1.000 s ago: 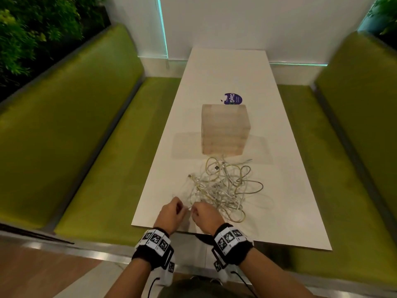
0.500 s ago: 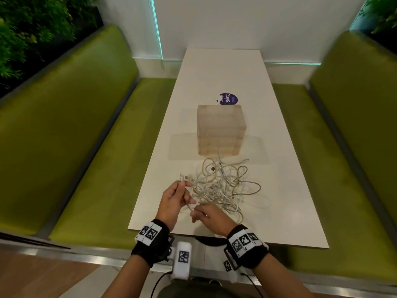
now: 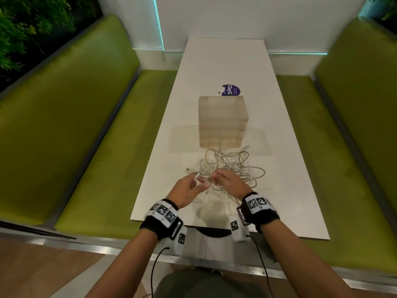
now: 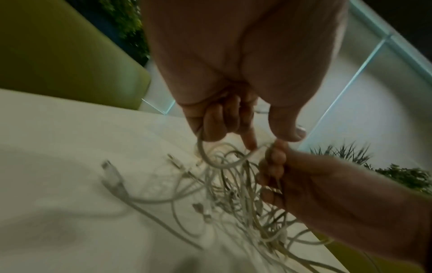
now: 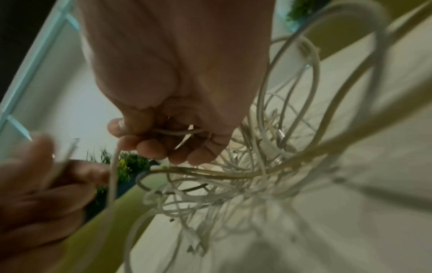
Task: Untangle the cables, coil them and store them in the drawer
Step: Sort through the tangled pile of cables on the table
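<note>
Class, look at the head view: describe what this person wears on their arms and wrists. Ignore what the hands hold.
Both forearms are bare, no sleeves. Each wrist has a black band carrying white tiles printed with black square codes. A white block with another code hangs under each wrist, trailing a thin black cable.

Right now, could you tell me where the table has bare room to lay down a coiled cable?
Bare patches on the table: beyond the sticker, either side of the drawer box, and the near right corner. It is crowded between box and hands, where the cables sprawl.
</note>
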The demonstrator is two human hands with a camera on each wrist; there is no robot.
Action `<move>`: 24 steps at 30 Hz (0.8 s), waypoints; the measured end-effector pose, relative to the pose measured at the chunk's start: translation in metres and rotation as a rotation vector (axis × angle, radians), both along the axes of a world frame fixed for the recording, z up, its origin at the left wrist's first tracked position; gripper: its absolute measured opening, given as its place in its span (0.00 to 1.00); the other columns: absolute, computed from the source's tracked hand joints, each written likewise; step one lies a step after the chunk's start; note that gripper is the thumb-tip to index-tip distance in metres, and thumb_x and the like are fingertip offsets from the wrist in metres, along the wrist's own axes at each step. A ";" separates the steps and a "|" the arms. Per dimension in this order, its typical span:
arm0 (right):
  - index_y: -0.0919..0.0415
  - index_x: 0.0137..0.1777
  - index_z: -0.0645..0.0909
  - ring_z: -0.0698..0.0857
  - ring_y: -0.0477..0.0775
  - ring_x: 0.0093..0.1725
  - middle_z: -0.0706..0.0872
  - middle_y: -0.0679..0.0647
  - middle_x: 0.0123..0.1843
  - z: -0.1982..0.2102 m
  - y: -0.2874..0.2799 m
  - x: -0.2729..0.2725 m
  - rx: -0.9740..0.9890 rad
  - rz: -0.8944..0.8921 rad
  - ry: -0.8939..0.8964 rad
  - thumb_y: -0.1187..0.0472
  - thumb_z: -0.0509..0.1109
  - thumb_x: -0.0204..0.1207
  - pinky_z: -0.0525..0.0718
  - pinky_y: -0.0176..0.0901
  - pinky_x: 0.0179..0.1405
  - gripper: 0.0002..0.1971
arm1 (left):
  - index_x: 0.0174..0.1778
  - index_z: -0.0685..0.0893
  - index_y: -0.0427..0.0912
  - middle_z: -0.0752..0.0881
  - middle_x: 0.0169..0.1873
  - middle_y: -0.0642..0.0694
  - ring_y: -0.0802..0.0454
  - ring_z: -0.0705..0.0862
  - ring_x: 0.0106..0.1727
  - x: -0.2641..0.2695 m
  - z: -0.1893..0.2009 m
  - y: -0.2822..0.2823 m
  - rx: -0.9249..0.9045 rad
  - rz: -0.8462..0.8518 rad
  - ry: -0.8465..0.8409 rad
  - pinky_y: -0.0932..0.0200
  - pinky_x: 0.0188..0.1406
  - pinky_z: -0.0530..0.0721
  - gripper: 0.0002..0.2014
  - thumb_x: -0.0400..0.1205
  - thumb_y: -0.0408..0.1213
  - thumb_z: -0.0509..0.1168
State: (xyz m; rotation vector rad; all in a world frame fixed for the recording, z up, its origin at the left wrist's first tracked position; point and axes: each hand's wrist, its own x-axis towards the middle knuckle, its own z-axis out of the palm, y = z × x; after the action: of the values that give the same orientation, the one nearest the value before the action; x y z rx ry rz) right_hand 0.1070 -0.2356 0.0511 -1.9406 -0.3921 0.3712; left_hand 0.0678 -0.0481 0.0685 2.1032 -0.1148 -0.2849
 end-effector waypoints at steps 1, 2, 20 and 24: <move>0.53 0.33 0.76 0.74 0.36 0.30 0.76 0.45 0.30 -0.002 0.001 -0.001 0.048 -0.021 0.021 0.60 0.59 0.85 0.72 0.29 0.36 0.17 | 0.47 0.82 0.43 0.70 0.24 0.53 0.61 0.66 0.23 0.003 -0.003 -0.006 -0.012 0.012 -0.005 0.63 0.26 0.66 0.09 0.80 0.46 0.68; 0.54 0.33 0.77 0.74 0.38 0.30 0.76 0.45 0.30 -0.002 0.001 -0.003 0.089 -0.039 0.048 0.60 0.59 0.85 0.72 0.31 0.37 0.17 | 0.48 0.82 0.42 0.71 0.24 0.52 0.62 0.66 0.22 0.006 -0.002 -0.012 -0.043 0.026 -0.022 0.65 0.26 0.67 0.08 0.81 0.43 0.68; 0.60 0.47 0.88 0.83 0.48 0.43 0.83 0.49 0.41 0.017 -0.023 0.009 -0.036 0.001 0.046 0.59 0.71 0.78 0.83 0.44 0.46 0.06 | 0.34 0.69 0.42 0.75 0.21 0.50 0.55 0.73 0.21 0.038 0.034 -0.026 -0.925 0.434 0.123 0.54 0.31 0.77 0.17 0.89 0.43 0.50; 0.64 0.47 0.88 0.81 0.51 0.45 0.83 0.52 0.43 0.020 -0.023 0.016 -0.315 0.044 -0.170 0.62 0.69 0.77 0.79 0.44 0.50 0.07 | 0.52 0.71 0.49 0.69 0.22 0.53 0.59 0.65 0.21 0.040 0.024 -0.022 -0.175 0.105 -0.095 0.59 0.27 0.67 0.10 0.83 0.49 0.61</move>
State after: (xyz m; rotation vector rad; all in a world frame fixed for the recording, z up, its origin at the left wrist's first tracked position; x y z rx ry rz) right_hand 0.1227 -0.2589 0.0709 -2.2832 -0.5118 0.3112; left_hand 0.1074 -0.0705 0.0930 1.9414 -0.0826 -0.1076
